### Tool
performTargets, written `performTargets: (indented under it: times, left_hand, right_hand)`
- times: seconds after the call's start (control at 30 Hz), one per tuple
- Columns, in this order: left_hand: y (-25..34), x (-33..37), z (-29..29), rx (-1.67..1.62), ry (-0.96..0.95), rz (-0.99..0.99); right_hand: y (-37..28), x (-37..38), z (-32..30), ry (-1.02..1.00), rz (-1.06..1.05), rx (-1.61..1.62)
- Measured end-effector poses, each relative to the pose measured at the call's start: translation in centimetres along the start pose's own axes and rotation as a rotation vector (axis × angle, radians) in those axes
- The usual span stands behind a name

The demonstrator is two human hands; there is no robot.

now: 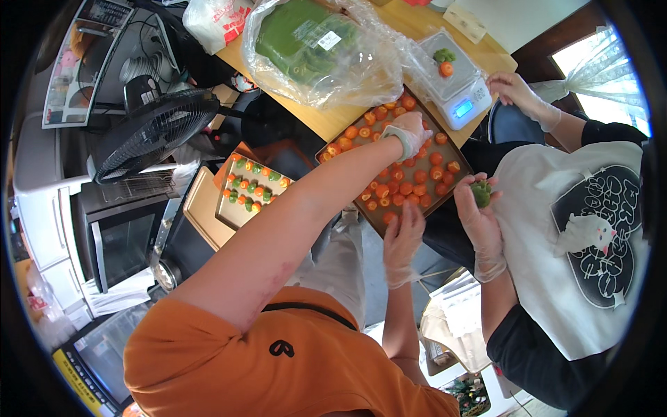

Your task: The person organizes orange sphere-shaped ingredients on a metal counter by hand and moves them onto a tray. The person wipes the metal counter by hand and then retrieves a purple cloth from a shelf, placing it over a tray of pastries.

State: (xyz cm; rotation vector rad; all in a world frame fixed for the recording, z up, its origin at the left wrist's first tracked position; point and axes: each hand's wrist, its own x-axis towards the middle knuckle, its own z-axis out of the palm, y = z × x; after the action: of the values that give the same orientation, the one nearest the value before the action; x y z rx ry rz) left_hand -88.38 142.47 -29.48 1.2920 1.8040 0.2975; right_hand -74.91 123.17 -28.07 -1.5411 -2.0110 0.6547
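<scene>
My left hand [410,133], in a clear glove, reaches across a dark-rimmed baking tray [454,147] full of orange carrot pieces [420,189]. Its fingers curl down among the carrots, and what they grip is hidden. By the tray's near edge is my right hand [403,243], also gloved. Its fingers stretch upward, apart, beside a carrot piece, with nothing visibly held. To the right, a co-worker's gloved hand [479,226] holds a green broccoli floret [481,193]. The co-worker's other hand [517,94] is beside a digital scale [451,83] bearing a floret and a carrot piece.
A smaller tray [232,216] with rows of carrot and broccoli stands at left. A large clear plastic bag [323,52] with green contents lies on the wooden table [316,115]. Further left are a black fan [156,132] and an oven [125,236].
</scene>
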Motion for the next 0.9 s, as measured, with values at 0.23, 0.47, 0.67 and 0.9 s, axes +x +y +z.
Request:
performTargets:
  times: [0.23, 0.47, 0.67, 0.9]
  left_hand:
    - [-3.6, -2.1, -0.6, -0.107, 0.245, 0.280]
    - [-14.5, -16.7, -4.6, -0.396, 0.541, 0.226]
    - [-30.9, -37.4, 0.1, -0.423, 0.782, -0.438]
    - [-36.0, -59.1, 12.5, -0.699, 1.133, -0.798]
  right_hand:
    - [-3.5, -2.8, 0.2, -0.143, -0.077, 0.174]
    - [-8.0, -2.4, 1.7, -0.245, -0.300, 0.246]
    - [-13.2, -6.0, 3.3, -0.452, -0.570, 0.370]
    - [-21.2, -17.0, 4.2, -0.741, -0.944, 0.448]
